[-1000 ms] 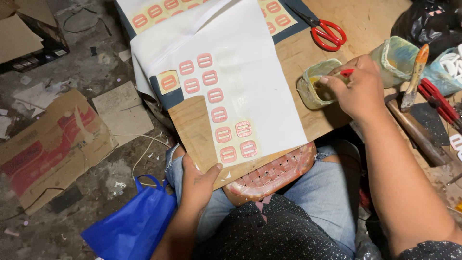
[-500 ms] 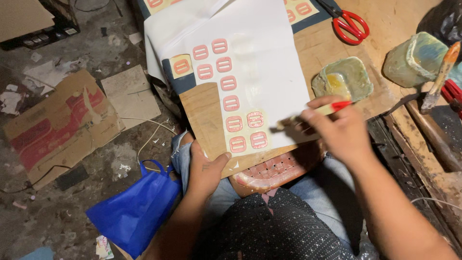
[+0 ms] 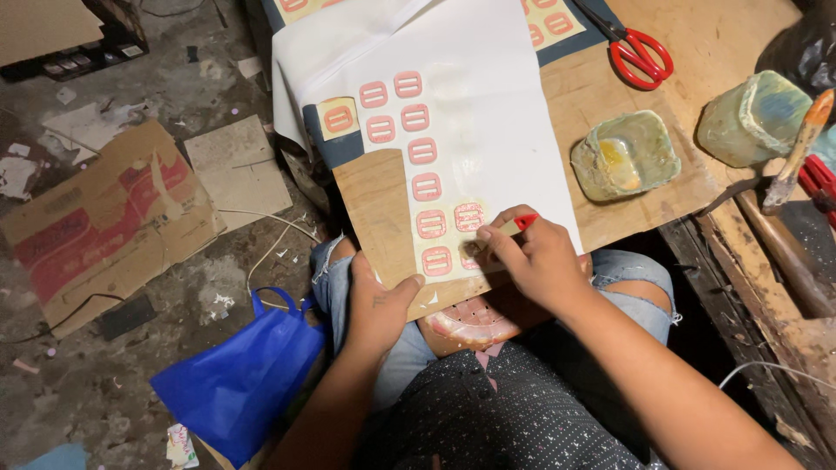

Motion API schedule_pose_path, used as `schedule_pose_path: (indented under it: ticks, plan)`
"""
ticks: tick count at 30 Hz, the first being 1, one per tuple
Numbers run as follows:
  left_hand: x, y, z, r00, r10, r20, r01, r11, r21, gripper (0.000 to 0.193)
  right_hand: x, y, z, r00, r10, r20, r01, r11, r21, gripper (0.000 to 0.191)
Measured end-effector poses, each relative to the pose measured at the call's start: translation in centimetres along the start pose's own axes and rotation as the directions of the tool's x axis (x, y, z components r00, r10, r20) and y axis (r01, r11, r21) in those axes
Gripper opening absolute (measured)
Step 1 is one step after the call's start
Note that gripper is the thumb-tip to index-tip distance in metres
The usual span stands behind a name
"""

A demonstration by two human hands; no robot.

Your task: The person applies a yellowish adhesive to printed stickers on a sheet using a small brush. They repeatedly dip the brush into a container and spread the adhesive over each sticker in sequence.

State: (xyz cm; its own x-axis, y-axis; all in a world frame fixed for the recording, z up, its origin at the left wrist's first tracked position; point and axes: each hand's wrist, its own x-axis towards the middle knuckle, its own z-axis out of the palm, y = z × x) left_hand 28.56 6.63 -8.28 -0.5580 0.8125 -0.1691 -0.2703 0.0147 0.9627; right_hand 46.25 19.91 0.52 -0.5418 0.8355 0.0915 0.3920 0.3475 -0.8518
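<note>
Pinched between the fingertips of the right hand [image 3: 535, 261] is a thin red-handled brush [image 3: 512, 226], its tip set down on the lowest of the pink buckle-shaped pieces [image 3: 437, 259] — probably held that tight so the dab lands exactly on the piece. Going big to small: the wooden surface [image 3: 723, 52] is loaded with the glue stuff, kept within reach of the right arm. A cardboard board [image 3: 383, 218] is propped off its edge over the lap, and its bottom edge is clamped by the left hand [image 3: 379, 300], thumb curled on top, seemingly so it can't slide while being worked on. A white sheet [image 3: 488, 113] is laid on that board, with the pink pieces lined up in rows on it. Off to the right, a gunky glue tub [image 3: 625, 155] and red scissors [image 3: 643, 54] are parked. A blue bag [image 3: 239, 379] is slumped on the floor by the left knee.
</note>
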Motion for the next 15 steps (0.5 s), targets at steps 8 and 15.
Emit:
schedule_pose_path:
  ticks: [8,15]
  plan:
    - [-0.2,-0.2,-0.2,0.999,0.024,0.027,-0.022,0.998,-0.051,0.065,-0.9,-1.1,-2.6,0.958,-0.258,0.122,0.269,0.960,-0.077,0.016]
    - [-0.2,-0.1,-0.1,0.999,-0.042,0.025,0.044,0.995,-0.092,0.070,0.5,1.7,-10.8,0.872,-0.243,-0.426,0.068,0.920,-0.386,0.013]
